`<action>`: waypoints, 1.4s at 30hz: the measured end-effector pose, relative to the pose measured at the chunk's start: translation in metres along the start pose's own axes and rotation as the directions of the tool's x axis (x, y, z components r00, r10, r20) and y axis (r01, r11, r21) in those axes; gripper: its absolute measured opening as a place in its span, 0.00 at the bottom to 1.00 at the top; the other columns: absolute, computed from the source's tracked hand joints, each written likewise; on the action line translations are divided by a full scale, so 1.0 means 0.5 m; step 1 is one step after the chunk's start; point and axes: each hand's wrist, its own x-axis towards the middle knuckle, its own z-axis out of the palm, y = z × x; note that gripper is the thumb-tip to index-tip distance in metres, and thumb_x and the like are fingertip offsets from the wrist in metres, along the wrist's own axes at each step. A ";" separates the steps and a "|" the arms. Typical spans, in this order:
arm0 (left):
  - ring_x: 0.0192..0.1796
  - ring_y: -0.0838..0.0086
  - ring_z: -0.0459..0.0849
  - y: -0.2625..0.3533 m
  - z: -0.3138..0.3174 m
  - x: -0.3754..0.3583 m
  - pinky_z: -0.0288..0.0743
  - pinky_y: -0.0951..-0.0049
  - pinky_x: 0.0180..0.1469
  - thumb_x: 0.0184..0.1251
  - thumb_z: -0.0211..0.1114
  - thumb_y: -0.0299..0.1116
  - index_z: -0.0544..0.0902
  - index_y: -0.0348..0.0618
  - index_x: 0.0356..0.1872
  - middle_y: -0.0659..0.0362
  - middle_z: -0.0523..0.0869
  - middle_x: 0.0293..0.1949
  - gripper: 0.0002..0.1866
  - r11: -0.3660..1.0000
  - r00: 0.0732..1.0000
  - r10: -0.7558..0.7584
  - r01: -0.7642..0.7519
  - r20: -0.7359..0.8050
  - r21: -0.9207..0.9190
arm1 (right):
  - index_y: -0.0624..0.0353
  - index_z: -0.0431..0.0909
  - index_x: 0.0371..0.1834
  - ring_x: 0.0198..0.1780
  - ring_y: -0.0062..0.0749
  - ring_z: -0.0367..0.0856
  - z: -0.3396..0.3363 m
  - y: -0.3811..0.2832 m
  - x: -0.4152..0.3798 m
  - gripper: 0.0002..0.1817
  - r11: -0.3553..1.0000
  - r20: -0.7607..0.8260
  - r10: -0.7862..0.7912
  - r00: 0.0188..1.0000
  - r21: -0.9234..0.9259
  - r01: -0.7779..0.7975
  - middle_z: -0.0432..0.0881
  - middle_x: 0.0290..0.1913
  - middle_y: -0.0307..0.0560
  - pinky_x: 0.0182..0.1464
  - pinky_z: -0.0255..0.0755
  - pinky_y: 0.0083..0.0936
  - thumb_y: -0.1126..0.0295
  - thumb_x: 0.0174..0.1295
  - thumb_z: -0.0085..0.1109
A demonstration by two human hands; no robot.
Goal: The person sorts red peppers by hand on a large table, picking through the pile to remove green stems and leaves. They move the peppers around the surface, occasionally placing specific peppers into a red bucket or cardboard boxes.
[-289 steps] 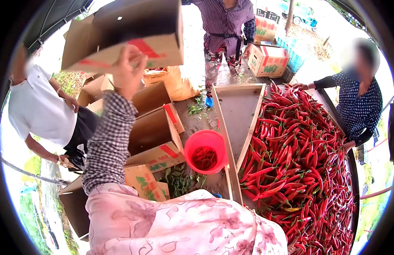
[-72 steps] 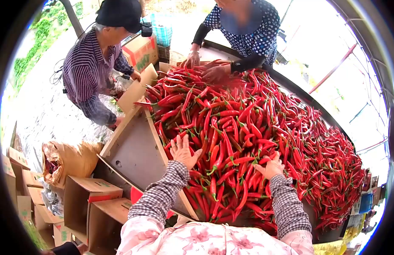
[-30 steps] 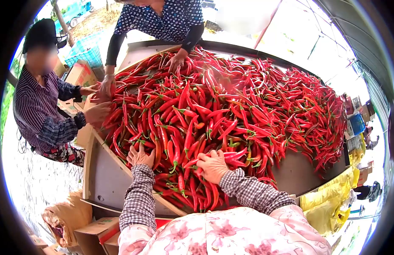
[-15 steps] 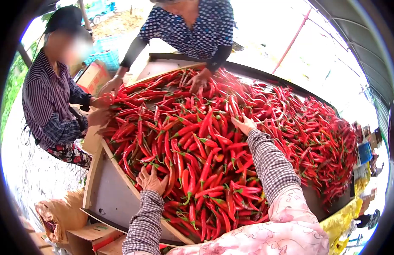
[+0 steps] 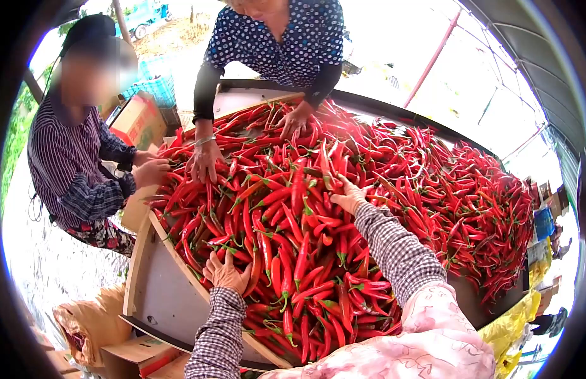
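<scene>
A wide heap of red chili peppers point(image 5: 293, 246) with green stems covers the grey table. My left hand point(image 5: 226, 271) rests on the near left part of the heap, fingers spread, with nothing visible in it. Further up and to the right, my right hand point(image 5: 351, 196) reaches over the middle of the heap, its fingers against some peppers; whether it grips one I cannot make out. Checked sleeves cover both my forearms.
A person in a dotted top point(image 5: 280, 44) has both hands in the far peppers. At the left, a person in a striped shirt point(image 5: 72, 164) handles peppers. A wooden strip point(image 5: 179, 259) edges the heap. Cardboard boxes point(image 5: 138, 348) and a yellow sack point(image 5: 511, 331) lie around the table.
My right hand has moved slightly left and down, and peppers near it have shifted. My left hand has hardly moved. The dotted-top person's one hand has come onto the peppers.
</scene>
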 end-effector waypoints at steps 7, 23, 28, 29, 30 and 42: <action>0.69 0.49 0.49 -0.001 0.001 0.003 0.39 0.47 0.68 0.50 0.62 0.61 0.66 0.50 0.64 0.44 0.51 0.68 0.41 1.000 0.999 -0.013 0.012 0.031 0.022 | 0.36 0.70 0.61 0.70 0.46 0.56 0.068 -0.030 -0.083 0.32 0.954 -0.025 -0.286 0.958 0.082 0.287 0.54 0.71 0.50 0.68 0.41 0.55 0.48 0.48 0.56; 0.67 0.53 0.52 -0.040 0.037 0.018 0.43 0.49 0.66 0.46 0.66 0.57 0.71 0.65 0.60 0.45 0.54 0.66 0.35 0.971 0.987 0.153 -0.159 0.044 0.177 | 0.48 0.72 0.56 0.53 0.44 0.68 0.096 -0.189 -0.318 0.30 0.837 -0.099 -0.545 0.833 -0.112 0.535 0.70 0.50 0.47 0.57 0.55 0.49 0.59 0.45 0.63; 0.66 0.52 0.55 -0.050 0.063 0.027 0.46 0.47 0.65 0.46 0.65 0.58 0.73 0.63 0.59 0.49 0.56 0.65 0.35 0.989 0.991 0.083 -0.067 -0.110 0.135 | 0.56 0.71 0.54 0.54 0.46 0.67 0.079 -0.184 -0.339 0.32 0.692 -0.191 -0.705 0.683 0.029 0.721 0.72 0.47 0.50 0.59 0.58 0.43 0.66 0.40 0.66; 0.66 0.52 0.55 -0.048 0.068 0.030 0.46 0.47 0.65 0.46 0.65 0.58 0.73 0.63 0.59 0.49 0.56 0.65 0.35 0.989 0.991 0.083 -0.069 -0.103 0.134 | 0.57 0.70 0.54 0.56 0.47 0.66 0.083 -0.180 -0.336 0.33 0.659 -0.215 -0.724 0.655 0.064 0.749 0.71 0.49 0.51 0.60 0.58 0.44 0.66 0.39 0.67; 0.66 0.53 0.55 -0.041 0.063 0.028 0.46 0.47 0.65 0.45 0.65 0.57 0.72 0.63 0.60 0.50 0.57 0.65 0.36 0.992 0.992 0.069 -0.057 -0.108 0.114 | 0.57 0.69 0.56 0.58 0.48 0.65 0.074 -0.177 -0.331 0.36 0.645 -0.233 -0.739 0.631 0.025 0.764 0.69 0.52 0.52 0.61 0.57 0.44 0.66 0.37 0.68; 0.67 0.57 0.56 -0.144 0.157 0.087 0.46 0.47 0.64 0.41 0.66 0.57 0.72 0.63 0.61 0.53 0.59 0.64 0.39 0.982 0.959 0.149 -0.173 -0.240 -0.081 | 0.61 0.78 0.43 0.42 0.39 0.82 0.019 0.204 -0.194 0.11 0.950 -0.409 -0.194 0.892 0.148 0.274 0.82 0.39 0.53 0.45 0.74 0.29 0.76 0.56 0.56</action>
